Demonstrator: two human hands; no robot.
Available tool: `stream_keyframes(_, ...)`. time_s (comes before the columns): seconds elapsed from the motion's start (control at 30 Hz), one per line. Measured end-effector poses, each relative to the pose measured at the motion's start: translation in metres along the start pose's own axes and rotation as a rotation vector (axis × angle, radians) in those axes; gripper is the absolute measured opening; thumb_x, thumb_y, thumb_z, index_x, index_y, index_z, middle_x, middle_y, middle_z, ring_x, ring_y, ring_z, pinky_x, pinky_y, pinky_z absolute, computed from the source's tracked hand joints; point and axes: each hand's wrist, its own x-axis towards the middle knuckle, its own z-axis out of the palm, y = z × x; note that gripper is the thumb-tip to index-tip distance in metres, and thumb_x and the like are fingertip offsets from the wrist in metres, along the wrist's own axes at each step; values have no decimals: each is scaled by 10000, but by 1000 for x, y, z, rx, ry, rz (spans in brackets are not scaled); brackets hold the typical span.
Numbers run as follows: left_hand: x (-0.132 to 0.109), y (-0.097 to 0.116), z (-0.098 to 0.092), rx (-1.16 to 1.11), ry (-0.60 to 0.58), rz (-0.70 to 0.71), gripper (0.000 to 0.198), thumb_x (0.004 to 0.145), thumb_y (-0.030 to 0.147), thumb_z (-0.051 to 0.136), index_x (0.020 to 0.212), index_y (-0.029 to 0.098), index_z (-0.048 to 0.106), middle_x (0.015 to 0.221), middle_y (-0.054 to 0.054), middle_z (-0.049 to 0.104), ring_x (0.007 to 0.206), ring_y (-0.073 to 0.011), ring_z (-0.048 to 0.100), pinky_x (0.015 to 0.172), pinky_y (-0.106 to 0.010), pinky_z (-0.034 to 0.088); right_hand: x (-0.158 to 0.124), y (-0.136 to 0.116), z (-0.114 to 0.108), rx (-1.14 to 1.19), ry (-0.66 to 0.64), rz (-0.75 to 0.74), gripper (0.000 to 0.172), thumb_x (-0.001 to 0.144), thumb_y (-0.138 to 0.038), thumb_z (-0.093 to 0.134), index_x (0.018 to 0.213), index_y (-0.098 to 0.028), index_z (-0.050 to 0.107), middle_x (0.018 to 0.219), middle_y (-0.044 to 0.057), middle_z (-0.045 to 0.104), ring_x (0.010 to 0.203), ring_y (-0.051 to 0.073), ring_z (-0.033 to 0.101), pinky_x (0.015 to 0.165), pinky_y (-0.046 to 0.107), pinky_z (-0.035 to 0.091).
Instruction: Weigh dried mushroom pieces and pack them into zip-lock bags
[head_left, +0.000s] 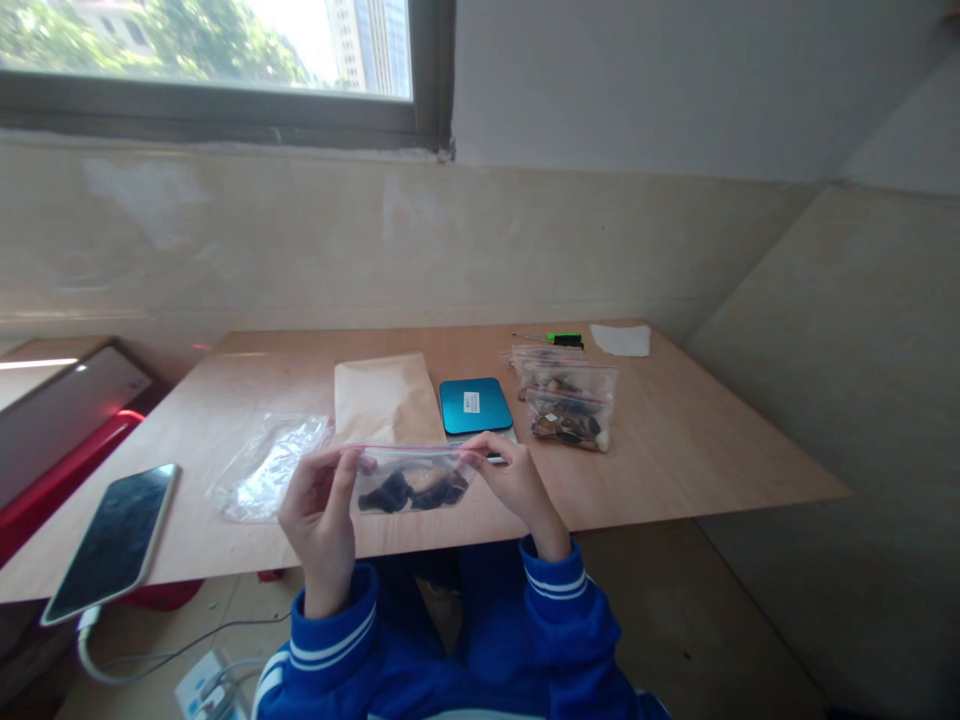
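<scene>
Above the table edge (675,510), both hands pinch a zip bag (411,482).

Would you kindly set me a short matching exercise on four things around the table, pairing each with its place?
Things:
1. zip bag
2. phone
3. teal box
4. white paper

Places:
A. far right corner of the table
B. held between both hands
C. left edge of the table, cable attached
D. middle of the table, beside the brown envelope

Pairs: 1-B, 2-C, 3-D, 4-A
</scene>
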Motion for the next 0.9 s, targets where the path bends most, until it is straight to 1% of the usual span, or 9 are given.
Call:
stream_keyframes(0.1, -1, 0, 3, -74, 67, -23, 105, 827, 258, 640, 757, 180, 637, 660, 21, 658, 625, -112, 615, 643, -252, 487, 0, 5, 0, 134, -98, 78, 406, 776, -436, 715, 1114, -234, 617, 1103, 44, 682, 1013, 196, 640, 853, 315, 515)
stream_keyframes(0.17, -3, 1, 5, -129, 63, -49, 95, 829, 257, 630, 767, 185, 624, 659, 23, 657, 627, -119, 619, 654, -265, 491, 0, 7, 1, 155, -154, 137, 522, 714, -406, 772, 1169, -234, 584, 1146, 46, 668, 1055, 199, 631, 914, 344, 506)
stream_keyframes(0.27, -4, 1, 6, -155, 18, -89, 96, 835, 274, 619, 786, 193, 601, 660, 25, 647, 645, -131, 630, 652, -272, 505, -1, 8, 3, 145, -218, 220, 521, 677, -364, 800, 1138, -207, 615, 1119, 60, 691, 1045, 215, 646, 939, 387, 508)
stream_keyframes(0.37, -4, -1, 5, -131, -86, -180, 138, 859, 328, 590, 811, 200, 583, 700, 12, 653, 692, -146, 650, 657, -277, 526, 0, 9, 4, 222, -183, 220, 427, 718, -398, 759, 1068, -176, 658, 1069, 79, 717, 1000, 224, 672, 903, 395, 534)
stream_keyframes(0.47, -2, -5, 3, -54, -257, -262, 206, 896, 393, 528, 870, 201, 597, 788, -16, 684, 767, -164, 669, 725, -302, 543, 3, 11, 1, 298, -37, 191, 382, 724, -460, 736, 967, -172, 674, 985, 73, 736, 923, 214, 694, 832, 362, 565)
stream_keyframes(0.6, 3, -9, 2, 76, -454, -254, 305, 913, 448, 473, 988, 192, 621, 899, -51, 705, 877, -187, 680, 822, -336, 541, 6, 17, -15, 290, 209, 190, 421, 723, -485, 732, 1007, -190, 636, 950, 61, 734, 858, 197, 699, 745, 313, 578)
stream_keyframes(0.73, 10, -22, -6, 121, -413, -243, 311, 887, 469, 502, 959, 189, 618, 951, -65, 697, 898, -196, 677, 858, -362, 527, 1, 26, -46, 274, 477, 232, 460, 716, -491, 732, 1035, -181, 616, 927, 70, 726, 830, 210, 694, 650, 289, 564)
stream_keyframes(0.83, 17, -38, -23, 216, -349, -270, 338, 854, 501, 526, 947, 189, 619, 970, -78, 688, 917, -218, 664, 860, -390, 515, -8, 39, -75, 198, 729, 264, 520, 670, -531, 741, 1008, -154, 625, 889, 78, 717, 769, 216, 685, 575, 281, 538)
stream_keyframes(0.9, 22, -50, -37, 309, -332, -300, 360, 814, 525, 551, 932, 191, 620, 979, -84, 685, 937, -241, 656, 862, -412, 510, -16, 52, -93, 130, 851, 277, 538, 645, -550, 743, 970, -137, 630, 884, 92, 712, 775, 224, 680, 588, 295, 536)
